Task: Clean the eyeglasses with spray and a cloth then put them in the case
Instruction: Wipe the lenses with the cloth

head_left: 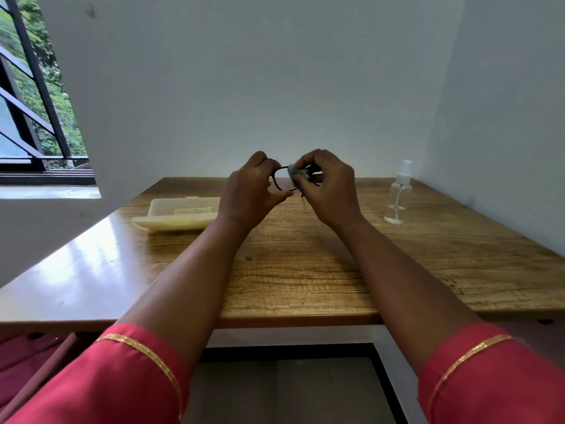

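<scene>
Cream case (pixel 179 216) shut on table (pixel 305 270), left of hands; contents hidden. Clear spray bottle (pixel 397 194) upright at right, little liquid at bottom. Left hand (pixel 249 197) grips black eyeglasses (pixel 282 179) by one end, above table. Right hand (pixel 328 191) pinches grey cloth (pixel 296 174) on one lens; other lens and temples largely hidden by fingers.

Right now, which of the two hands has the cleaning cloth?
The right hand pinches the grey cloth against a lens. The left hand grips only the black eyeglasses by the frame's end.
</scene>
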